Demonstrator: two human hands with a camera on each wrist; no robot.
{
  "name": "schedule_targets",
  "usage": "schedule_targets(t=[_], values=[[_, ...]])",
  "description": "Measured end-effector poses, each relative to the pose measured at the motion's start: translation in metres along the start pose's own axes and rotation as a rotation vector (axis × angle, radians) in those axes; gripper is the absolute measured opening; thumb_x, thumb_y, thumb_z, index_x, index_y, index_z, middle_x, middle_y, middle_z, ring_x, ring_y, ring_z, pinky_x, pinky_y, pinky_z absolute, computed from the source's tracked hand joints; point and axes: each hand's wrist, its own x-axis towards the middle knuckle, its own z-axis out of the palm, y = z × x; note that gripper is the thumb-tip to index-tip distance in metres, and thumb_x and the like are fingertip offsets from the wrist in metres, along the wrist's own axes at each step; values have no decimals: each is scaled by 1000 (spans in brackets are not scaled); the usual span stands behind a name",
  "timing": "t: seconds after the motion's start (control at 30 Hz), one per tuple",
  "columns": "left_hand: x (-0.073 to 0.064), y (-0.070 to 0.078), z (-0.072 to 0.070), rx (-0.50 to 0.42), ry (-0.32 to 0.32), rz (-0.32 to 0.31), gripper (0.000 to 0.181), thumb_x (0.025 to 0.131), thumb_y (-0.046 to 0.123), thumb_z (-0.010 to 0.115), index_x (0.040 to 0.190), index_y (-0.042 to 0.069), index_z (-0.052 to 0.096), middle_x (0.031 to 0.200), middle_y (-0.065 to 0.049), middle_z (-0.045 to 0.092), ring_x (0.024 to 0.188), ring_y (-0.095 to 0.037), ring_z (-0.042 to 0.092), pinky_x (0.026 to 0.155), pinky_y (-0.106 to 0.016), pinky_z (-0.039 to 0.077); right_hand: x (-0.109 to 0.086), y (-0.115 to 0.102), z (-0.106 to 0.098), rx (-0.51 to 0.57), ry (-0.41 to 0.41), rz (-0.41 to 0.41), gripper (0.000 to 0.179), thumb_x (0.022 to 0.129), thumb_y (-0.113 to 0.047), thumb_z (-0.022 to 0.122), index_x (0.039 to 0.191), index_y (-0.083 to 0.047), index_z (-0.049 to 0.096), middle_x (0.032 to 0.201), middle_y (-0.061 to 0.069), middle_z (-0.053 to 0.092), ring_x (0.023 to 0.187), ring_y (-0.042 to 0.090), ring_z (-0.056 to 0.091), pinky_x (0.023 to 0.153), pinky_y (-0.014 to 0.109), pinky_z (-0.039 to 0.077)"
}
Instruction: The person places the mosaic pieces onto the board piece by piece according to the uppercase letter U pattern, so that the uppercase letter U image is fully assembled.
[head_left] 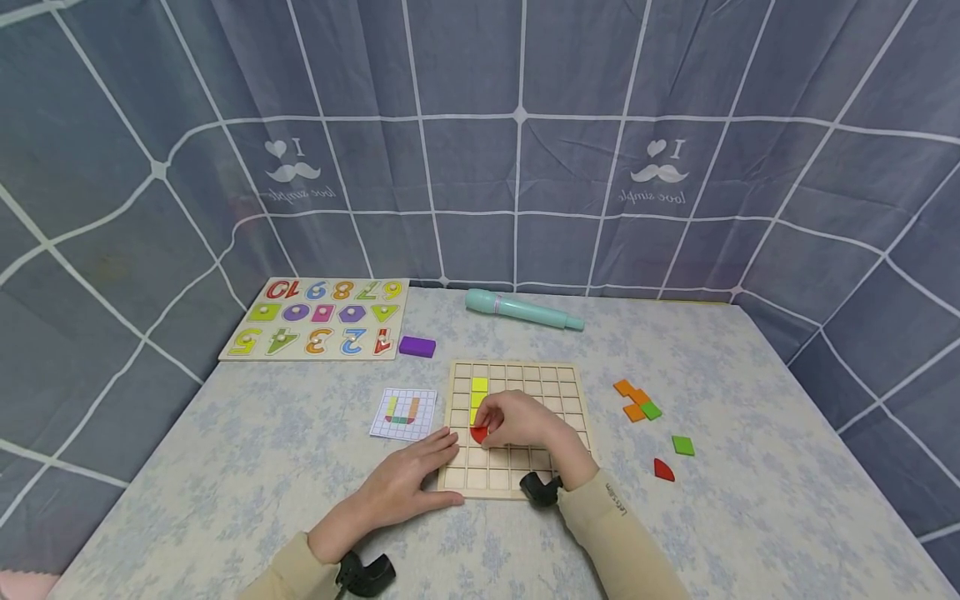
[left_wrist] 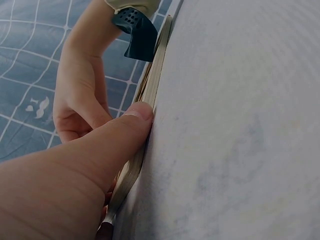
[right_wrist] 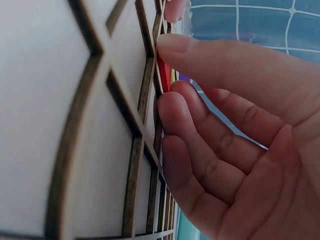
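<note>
A wooden grid board (head_left: pixel 461 479) lies on the table. My right hand (head_left: pixel 525 419) is over its left half, pinching a red quarter-circle tile (head_left: pixel 477 434) between thumb and fingers, low in the grid. In the right wrist view the red tile (right_wrist: pixel 164 75) shows between the thumb and fingertips, close against the grid. Directly beyond it, yellow square tiles (head_left: pixel 479 385) form a column, partly covered by the fingers. My left hand (head_left: pixel 408 479) rests at the board's near left corner with fingers extended; its thumb (left_wrist: pixel 140 112) lies against the board's edge.
A pattern card (head_left: pixel 380 427) lies left of the board. To the right are orange tiles (head_left: pixel 624 387), green tiles (head_left: pixel 683 446) and another red quarter-circle tile (head_left: pixel 663 470). Behind lie a number puzzle board (head_left: pixel 258 337), a purple block (head_left: pixel 417 347) and a teal pen-like stick (head_left: pixel 525 311).
</note>
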Motion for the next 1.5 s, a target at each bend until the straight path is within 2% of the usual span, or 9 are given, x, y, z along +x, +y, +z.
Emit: schedule_targets(t=[0.3,0.6,0.83,1.03,1.27,1.5], values=[[0,1,-1,-8,-19,-20,74,82,56,63,132,2,54,142,-9,45,135,-22,34,105,-42,36,-6,-2,-10,47,10,27,21,76,-10,77,94,-11,67,82,-2,62,73,11,57,68,28,49],[1,3,-3,-9,-25,-25,75,82,56,63,133,2,53,143,-9,43,135,-21,33,105,-41,35,-23,16,-48,65,76,11,24,83,-14,71,105,-5,65,99,8,63,82,14,59,69,30,50],[0,3,-5,-27,-30,-22,76,82,54,65,134,1,51,143,-9,42,136,-21,32,106,-41,34,-51,34,-86,52,162,27,28,85,-19,70,109,-5,63,99,9,63,85,18,59,72,34,50],[0,4,-4,-42,-41,-30,76,82,54,64,135,2,50,144,-9,41,136,-20,31,106,-41,34,-79,58,-109,30,282,92,32,87,-24,69,111,-5,63,104,12,63,89,21,59,77,38,50],[1,2,-2,-34,-37,-31,77,82,56,63,135,2,50,144,-8,41,136,-20,31,106,-42,34,-111,84,-122,37,410,165,37,89,-27,67,117,-5,59,112,16,60,95,26,58,82,41,49],[0,1,-3,-29,-19,-18,76,82,55,64,134,1,51,144,-9,42,136,-20,32,106,-41,34,-135,105,-125,22,448,212,42,89,-29,66,118,0,58,111,20,60,94,28,58,80,36,50]])
